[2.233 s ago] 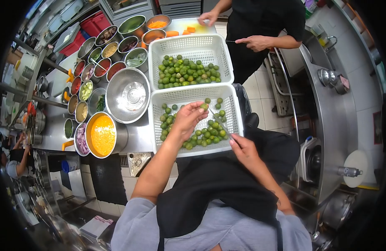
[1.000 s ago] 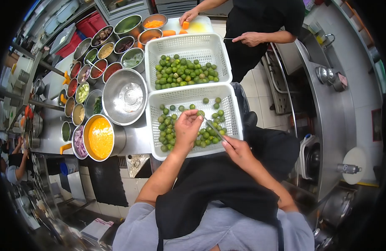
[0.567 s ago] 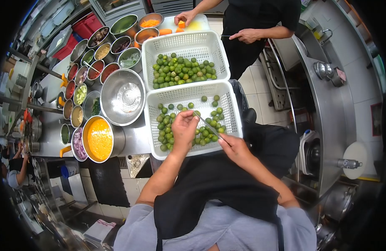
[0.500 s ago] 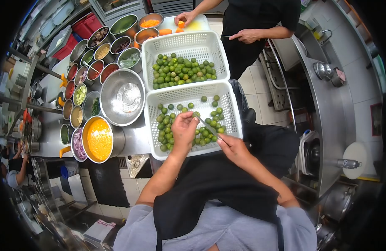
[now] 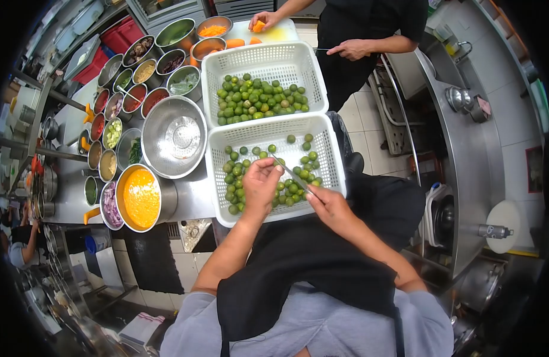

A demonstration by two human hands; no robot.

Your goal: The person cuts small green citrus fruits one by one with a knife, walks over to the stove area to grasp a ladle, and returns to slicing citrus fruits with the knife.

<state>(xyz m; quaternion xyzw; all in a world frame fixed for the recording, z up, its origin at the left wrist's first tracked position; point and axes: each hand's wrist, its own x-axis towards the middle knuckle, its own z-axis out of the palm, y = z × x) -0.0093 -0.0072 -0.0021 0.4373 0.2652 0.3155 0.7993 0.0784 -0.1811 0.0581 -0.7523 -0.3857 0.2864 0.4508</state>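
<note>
My right hand [image 5: 331, 208] is closed round the handle end of a knife [image 5: 293, 174], whose thin blade slants up and left over the near basket. The fingers of my left hand [image 5: 262, 181] are pinched together beside the blade near its tip; what lies between them is hidden. Below both hands, small green limes [image 5: 234, 178] are scattered in the near white perforated basket [image 5: 217, 205], some covered by my hands. Directly behind it stands a second white basket [image 5: 313, 65], with a larger heap of limes [image 5: 259, 98].
A large steel bowl [image 5: 173, 137] and a pot of orange-yellow liquid [image 5: 140, 196] stand to the left, among several small containers of chopped food. At the far side, a co-worker's hand [image 5: 262, 21] holds an orange piece above a white cutting board [image 5: 283, 31]; their other hand [image 5: 349, 49] holds a knife.
My right hand and the knife have shifted slightly left and up, while my left hand stays pinched in nearly the same spot. The co-worker's hand has raised the orange piece from the board.
</note>
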